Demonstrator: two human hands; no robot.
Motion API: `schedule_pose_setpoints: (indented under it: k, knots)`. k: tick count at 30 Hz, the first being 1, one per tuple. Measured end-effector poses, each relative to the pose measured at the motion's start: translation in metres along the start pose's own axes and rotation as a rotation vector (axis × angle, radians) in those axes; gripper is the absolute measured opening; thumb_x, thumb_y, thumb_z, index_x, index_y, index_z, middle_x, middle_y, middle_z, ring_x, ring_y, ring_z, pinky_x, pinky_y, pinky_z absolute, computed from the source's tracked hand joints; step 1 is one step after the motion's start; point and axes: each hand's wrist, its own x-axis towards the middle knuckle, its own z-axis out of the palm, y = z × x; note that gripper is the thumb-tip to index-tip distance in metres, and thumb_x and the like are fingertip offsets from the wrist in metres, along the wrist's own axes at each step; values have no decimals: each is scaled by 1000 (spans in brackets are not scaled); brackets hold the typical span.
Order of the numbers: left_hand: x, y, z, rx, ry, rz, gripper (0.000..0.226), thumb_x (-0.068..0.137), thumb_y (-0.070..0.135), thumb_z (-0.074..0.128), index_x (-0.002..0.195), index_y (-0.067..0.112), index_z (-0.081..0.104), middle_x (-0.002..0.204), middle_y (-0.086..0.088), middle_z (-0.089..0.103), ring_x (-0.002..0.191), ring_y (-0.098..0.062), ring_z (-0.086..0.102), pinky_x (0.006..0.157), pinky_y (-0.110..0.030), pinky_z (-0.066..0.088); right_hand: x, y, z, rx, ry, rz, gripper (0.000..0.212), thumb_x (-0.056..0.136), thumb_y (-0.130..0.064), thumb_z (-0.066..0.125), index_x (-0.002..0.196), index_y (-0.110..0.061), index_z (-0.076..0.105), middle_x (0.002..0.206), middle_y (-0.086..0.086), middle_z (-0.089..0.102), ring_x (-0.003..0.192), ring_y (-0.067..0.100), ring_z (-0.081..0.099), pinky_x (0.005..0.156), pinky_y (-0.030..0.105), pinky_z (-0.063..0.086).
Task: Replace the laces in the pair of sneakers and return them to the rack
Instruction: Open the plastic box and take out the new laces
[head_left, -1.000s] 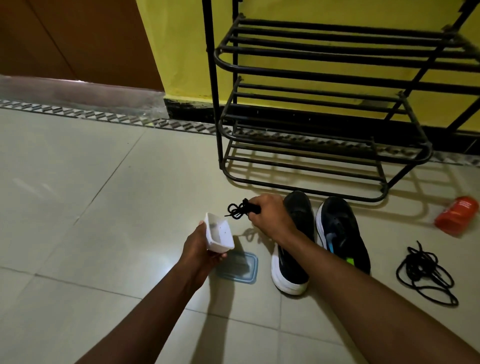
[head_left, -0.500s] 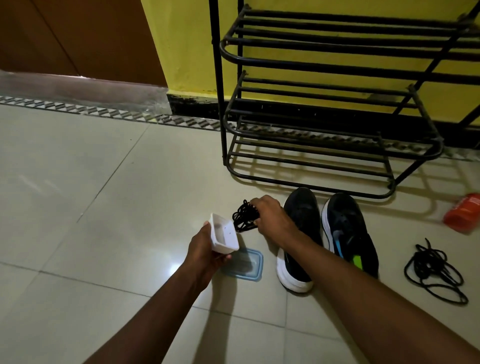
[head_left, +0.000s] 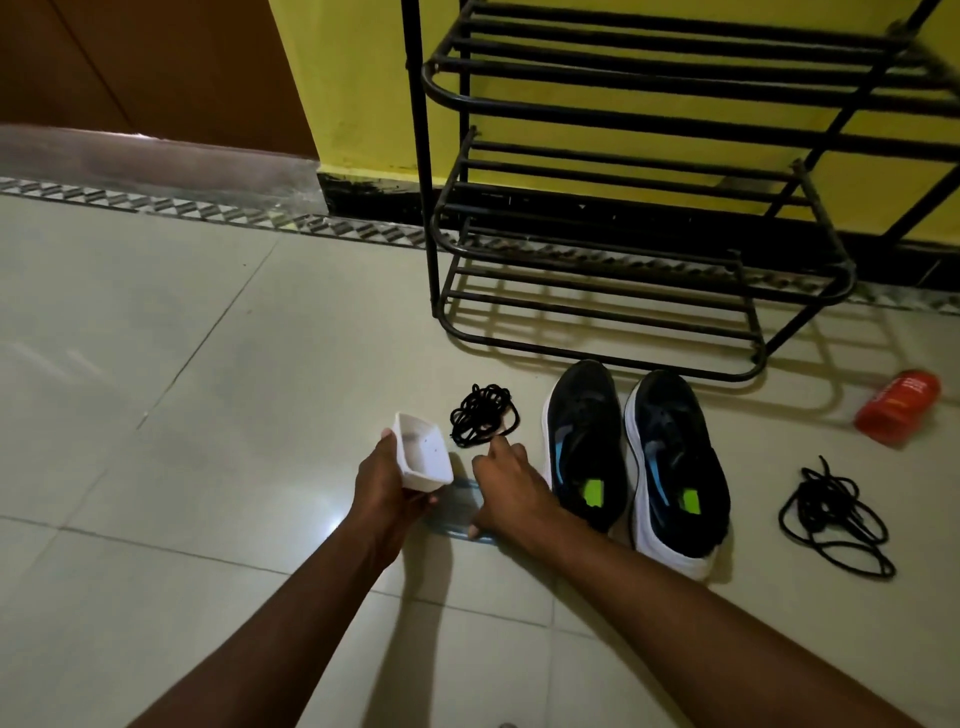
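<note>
- Left hand (head_left: 387, 488): fingers wrapped round a small white tub (head_left: 422, 452), held off the floor (head_left: 156, 364) and tilted, open side towards the right hand.
- Right hand (head_left: 511, 483): grasping nothing and spread palm-down over a blue lid (head_left: 457, 512) lying flat on the floor. The index finger is straight and the thumb is at the lid's near edge. Can't tell if the palm actually presses on the lid.
- Sneakers (head_left: 631, 457): dark pair with white soles, side by side on the floor just right of the right hand. Toes point at the rack (head_left: 623, 234), just short of its bottom rail.
- Lace bundle (head_left: 483, 415): black, coiled, on the floor just left of the sneakers and just beyond the right index fingertip. No contact that I can see.
- Loose lace (head_left: 836, 519): black, sprawled on the floor right of the sneakers, apart from them.
- Rack: black metal tiers, standing against the yellow wall (head_left: 353, 78).
- Orange bottle (head_left: 898, 408): on its side on the floor at far right, beyond the loose lace.
</note>
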Motion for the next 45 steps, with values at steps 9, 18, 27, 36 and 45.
schedule_pose_setpoints:
  k: [9,18,27,36,45]
  knots:
    - [-5,4,0,15,-5,18,32,102,43,53,115,15,63,92,-13,66,76,-29,62,58,-35,49,-4,-3,-1,186,-8,66,53,73,-22,86,110,-14,48,125,13,39,110,39,55,87,45,52]
    - [-43,5,41,81,-345,87,24,107,28,46,104,20,69,84,-2,69,71,-18,61,58,-32,46,-48,23,-42,663,428,278,29,85,-17,73,111,-18,61,106,7,63,87,22,64,61,28,55]
    - [-104,-19,120,219,-619,-16,28,99,40,55,96,20,75,81,-7,66,63,-19,60,46,-24,37,-138,125,-71,912,771,378,22,92,-15,66,113,-22,66,95,-1,73,78,14,72,72,35,62]
    - [-132,-82,191,665,-767,101,32,105,32,50,131,14,57,114,-19,61,83,-26,66,50,-30,53,-197,207,-37,1025,1022,618,16,88,-1,63,100,-12,62,83,0,69,67,-1,66,59,12,51]
    - [-143,-124,232,1255,-876,503,18,96,3,54,108,3,68,98,-16,69,84,-29,72,60,-44,63,-243,264,22,1224,1095,1012,19,81,-2,71,91,-12,59,73,4,68,58,14,65,57,27,58]
